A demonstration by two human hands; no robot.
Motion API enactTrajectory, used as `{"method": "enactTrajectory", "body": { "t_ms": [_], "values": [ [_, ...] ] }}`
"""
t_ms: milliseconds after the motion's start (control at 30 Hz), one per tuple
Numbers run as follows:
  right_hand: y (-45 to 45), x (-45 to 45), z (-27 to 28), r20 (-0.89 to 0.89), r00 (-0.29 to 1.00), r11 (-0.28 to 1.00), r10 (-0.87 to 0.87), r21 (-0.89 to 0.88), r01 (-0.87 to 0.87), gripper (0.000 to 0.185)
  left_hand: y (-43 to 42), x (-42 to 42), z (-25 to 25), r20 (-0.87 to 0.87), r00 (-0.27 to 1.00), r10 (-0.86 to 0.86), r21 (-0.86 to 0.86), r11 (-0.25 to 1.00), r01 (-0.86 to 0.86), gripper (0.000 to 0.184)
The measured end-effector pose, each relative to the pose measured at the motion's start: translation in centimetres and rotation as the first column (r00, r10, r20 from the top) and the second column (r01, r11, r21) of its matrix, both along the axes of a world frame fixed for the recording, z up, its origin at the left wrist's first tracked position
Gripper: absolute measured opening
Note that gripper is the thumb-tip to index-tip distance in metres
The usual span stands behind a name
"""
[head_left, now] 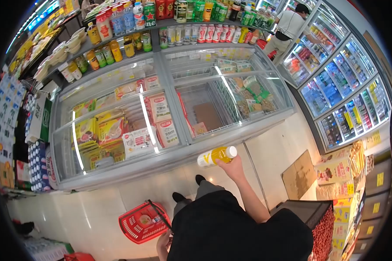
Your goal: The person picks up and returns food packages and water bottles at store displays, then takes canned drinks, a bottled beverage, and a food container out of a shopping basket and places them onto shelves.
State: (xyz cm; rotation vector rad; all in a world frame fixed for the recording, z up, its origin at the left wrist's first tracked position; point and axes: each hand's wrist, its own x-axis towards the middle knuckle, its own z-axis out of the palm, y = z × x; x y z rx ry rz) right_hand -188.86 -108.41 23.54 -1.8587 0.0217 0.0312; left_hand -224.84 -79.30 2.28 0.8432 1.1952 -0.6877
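Note:
My right hand (231, 167) is closed around a bottle (217, 156) with a yellow and white label and a white cap, held on its side in front of the chest freezer (196, 145). Low in the view, my left hand (164, 240) is beside my body, near the black handle of a red shopping basket (144, 222). Its fingers are mostly hidden, so its grip cannot be made out. A small round package (145, 219) lies in the basket.
Drinks line a shelf (157, 27) above the freezer. A person (287, 32) stands by the glass-door fridges (339, 82). Flattened cardboard (299, 174) lies on the floor at the right, near stacked packaged goods (335, 172). Boxed bottles (39, 167) stand at the left.

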Motion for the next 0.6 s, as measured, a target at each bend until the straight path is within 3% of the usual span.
{"method": "enactTrajectory", "body": {
  "t_ms": [33, 67, 100, 133, 167, 200, 233, 300, 367, 500, 567, 600],
  "values": [
    [-0.4, -0.6, 0.0, 0.029, 0.999, 0.999, -0.041, -0.022, 0.042, 0.036, 0.4, 0.1, -0.5, 0.104, 0.995, 0.001, -0.163, 0.987, 0.016, 0.029],
    [-0.8, -1.3, 1.3, -0.071, 0.993, 0.985, -0.096, -0.149, 0.084, 0.036, 0.8, 0.7, -1.7, 0.191, 0.974, -0.119, -0.007, 0.992, 0.123, 0.035],
    [-0.8, -1.7, 2.2, -0.167, 0.978, 0.961, -0.125, -0.264, 0.078, 0.036, 0.8, 1.3, -0.8, 0.174, 0.985, -0.012, 0.052, 0.999, 0.003, 0.036],
    [-1.3, -2.0, 0.9, -0.125, 0.983, 0.983, -0.133, -0.144, 0.114, 0.037, 0.8, 2.6, 0.5, 0.161, 0.981, 0.109, 0.121, 0.984, -0.129, 0.036],
    [-1.8, -2.2, -0.1, -0.099, 0.985, 0.99, -0.143, -0.021, 0.142, 0.037, 0.9, 3.8, 1.8, 0.184, 0.975, 0.123, 0.189, 0.969, -0.158, 0.036],
    [-2.3, -2.4, -0.9, -0.121, 0.978, 0.984, -0.172, -0.058, 0.166, 0.037, 1.2, 4.2, 0.3, 0.233, 0.956, 0.177, 0.206, 0.952, -0.226, 0.035],
    [-2.2, -2.3, -0.8, -0.13, 0.968, 0.975, -0.212, -0.1, 0.2, 0.037, 1.1, 6.0, 2.1, 0.27, 0.943, 0.194, 0.258, 0.929, -0.266, 0.037],
    [-1.6, -2.3, -1.2, -0.094, 0.978, 0.982, -0.184, -0.058, 0.179, 0.038, 1.5, 7.1, 2.1, 0.306, 0.93, 0.202, 0.284, 0.913, -0.292, 0.038],
    [-1.0, -1.6, -0.9, -0.048, 0.981, 0.982, -0.188, -0.018, 0.188, 0.039, 1.1, 8.2, 3.1, 0.255, 0.961, 0.109, 0.376, 0.904, -0.203, 0.04],
    [0.4, 1.4, -1.3, -0.076, 0.991, 0.992, -0.111, 0.051, 0.115, 0.041, 0.7, 9.1, 2.3, 0.172, 0.969, 0.177, 0.31, 0.924, -0.224, 0.043],
    [1.7, 3.2, -1.3, -0.077, 0.995, 0.995, -0.068, 0.073, 0.074, 0.041, 0.3, 9.4, 3.6, 0.158, 0.963, 0.219, 0.33, 0.907, -0.26, 0.044],
    [2.6, 4.0, -1.1, -0.065, 0.997, 0.994, -0.053, 0.091, 0.058, 0.042, -0.2, 9.2, 2.4, 0.178, 0.959, 0.221, 0.423, 0.863, -0.278, 0.042]
  ]
}}
